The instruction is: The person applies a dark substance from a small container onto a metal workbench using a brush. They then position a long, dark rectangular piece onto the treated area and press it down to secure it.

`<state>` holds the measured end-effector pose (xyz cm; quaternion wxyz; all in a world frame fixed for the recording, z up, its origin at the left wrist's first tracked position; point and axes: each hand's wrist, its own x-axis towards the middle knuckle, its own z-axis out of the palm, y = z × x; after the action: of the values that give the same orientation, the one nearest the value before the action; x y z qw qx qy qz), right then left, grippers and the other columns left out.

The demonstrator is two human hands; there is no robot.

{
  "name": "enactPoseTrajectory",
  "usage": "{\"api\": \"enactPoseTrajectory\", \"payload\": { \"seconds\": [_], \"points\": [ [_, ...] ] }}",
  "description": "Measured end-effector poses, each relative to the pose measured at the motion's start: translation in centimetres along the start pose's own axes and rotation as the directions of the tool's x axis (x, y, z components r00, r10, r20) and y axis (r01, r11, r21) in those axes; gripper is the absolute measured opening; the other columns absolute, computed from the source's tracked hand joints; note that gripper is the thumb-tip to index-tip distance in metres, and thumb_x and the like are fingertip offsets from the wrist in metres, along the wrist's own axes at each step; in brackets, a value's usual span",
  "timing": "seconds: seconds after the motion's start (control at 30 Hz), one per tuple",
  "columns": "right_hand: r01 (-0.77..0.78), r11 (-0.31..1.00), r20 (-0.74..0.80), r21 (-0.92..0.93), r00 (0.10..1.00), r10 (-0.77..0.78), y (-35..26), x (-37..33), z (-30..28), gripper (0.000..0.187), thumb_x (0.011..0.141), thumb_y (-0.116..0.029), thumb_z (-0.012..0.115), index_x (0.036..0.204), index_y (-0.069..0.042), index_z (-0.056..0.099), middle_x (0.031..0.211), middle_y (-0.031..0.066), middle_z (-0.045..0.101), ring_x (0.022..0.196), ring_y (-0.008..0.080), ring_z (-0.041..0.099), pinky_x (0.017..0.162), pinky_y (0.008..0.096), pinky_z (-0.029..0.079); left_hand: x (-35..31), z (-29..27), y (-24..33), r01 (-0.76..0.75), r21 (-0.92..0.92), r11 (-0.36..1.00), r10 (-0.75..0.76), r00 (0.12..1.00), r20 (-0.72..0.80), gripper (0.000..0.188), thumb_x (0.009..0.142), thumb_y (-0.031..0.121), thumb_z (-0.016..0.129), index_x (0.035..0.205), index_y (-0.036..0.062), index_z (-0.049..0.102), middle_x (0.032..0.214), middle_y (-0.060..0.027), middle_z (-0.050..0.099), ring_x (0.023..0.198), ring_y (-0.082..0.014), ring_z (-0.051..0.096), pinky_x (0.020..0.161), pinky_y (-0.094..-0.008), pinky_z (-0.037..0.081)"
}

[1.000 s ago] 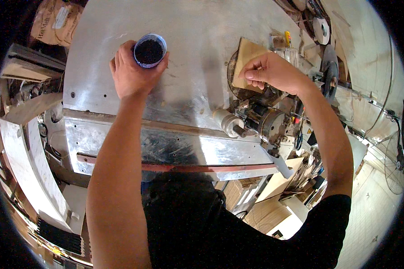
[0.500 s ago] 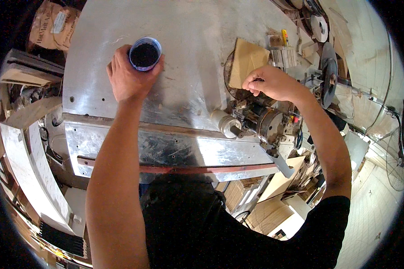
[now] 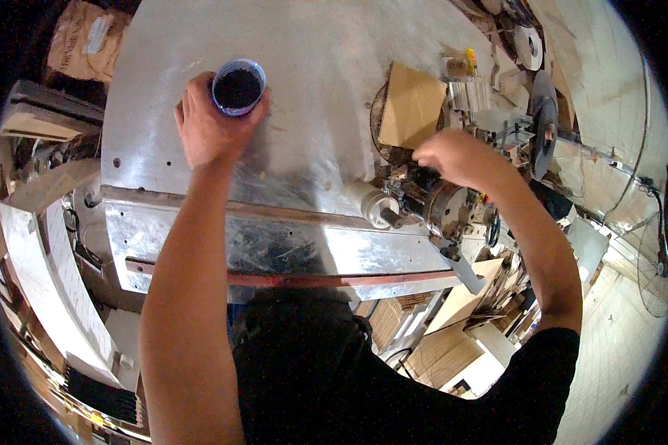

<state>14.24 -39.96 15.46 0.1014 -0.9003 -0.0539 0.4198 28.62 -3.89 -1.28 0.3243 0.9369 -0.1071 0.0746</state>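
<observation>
Now the left hand's grip (image 3: 217,133) was wrapped around the cup (image 3: 237,87), bare table (image 3: 315,104) rightward; the right hand (image 3: 460,159) was curled near the cardboard's (image 3: 412,107) edge, hold unclear.

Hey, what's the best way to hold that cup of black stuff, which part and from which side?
Probably hold the cup by its side wall, coming from the near side, as the left hand does: fingers on the left, thumb on the right. It is round and open-topped, with black contents inside, so a side grip should leave the mouth uncovered.
</observation>
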Motion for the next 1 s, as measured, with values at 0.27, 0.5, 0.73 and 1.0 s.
{"api": "enactPoseTrajectory", "payload": {
  "seconds": [0.27, 0.5, 0.73, 1.0],
  "points": [
    [0.099, 0.963, -0.319, -0.25, 0.931, -0.178, -4.4, 0.0, -7.9, 0.015, 0.1, -0.007, 0.074, 0.111, 0.001, 0.08, 0.11, 0.0161, 0.082, 0.1, 0.0372, 0.077, 0.092, 0.0467, 0.062, 0.0, 0.0, -0.3, 0.015, 0.018, 1.0, -0.015, 1.0, -0.012, 0.086, 0.077, 0.066, 0.095, 0.133, 0.0127, 0.056, 0.126, -0.0105, 0.069, 0.126, -0.0355, 0.066, 0.115, -0.0549, 0.045],
    [0.111, 0.964, -0.413, -0.241, 0.887, -0.205, -6.9, -1.2, -11.0, 0.015, 0.101, -0.009, 0.074, 0.11, 0.001, 0.081, 0.108, 0.0165, 0.081, 0.099, 0.0378, 0.076, 0.089, 0.0453, 0.061, 0.0, 0.1, 0.0, 0.031, 0.0, 1.0, -0.031, 0.999, 0.022, 0.092, 0.077, 0.062, 0.098, 0.143, 0.011, 0.059, 0.137, -0.0128, 0.068, 0.132, -0.0411, 0.063, 0.115, -0.0562, 0.049],
    [0.112, 0.978, -0.457, -0.174, 0.871, -0.181, -5.7, -1.6, -10.0, 0.019, 0.102, -0.018, 0.072, 0.104, -0.001, 0.08, 0.101, 0.0187, 0.079, 0.097, 0.0405, 0.075, 0.089, 0.0493, 0.06, 0.1, 0.1, 0.1, 0.001, 0.034, 0.999, -0.001, 1.0, -0.006, 0.086, 0.077, 0.064, 0.094, 0.134, 0.012, 0.056, 0.127, -0.0112, 0.069, 0.126, -0.0362, 0.066, 0.117, -0.0548, 0.044],
    [0.08, 0.992, -0.475, -0.1, 0.872, -0.118, -5.0, -3.3, -10.1, 0.022, 0.102, -0.022, 0.071, 0.107, -0.003, 0.079, 0.103, 0.0172, 0.078, 0.1, 0.0411, 0.075, 0.089, 0.0518, 0.06, -0.1, 0.1, 0.3, 0.045, 0.041, 0.998, -0.045, 0.999, 0.003, 0.09, 0.078, 0.064, 0.094, 0.139, 0.0114, 0.055, 0.132, -0.0127, 0.069, 0.129, -0.0391, 0.064, 0.119, -0.0549, 0.043]
  ]
}}
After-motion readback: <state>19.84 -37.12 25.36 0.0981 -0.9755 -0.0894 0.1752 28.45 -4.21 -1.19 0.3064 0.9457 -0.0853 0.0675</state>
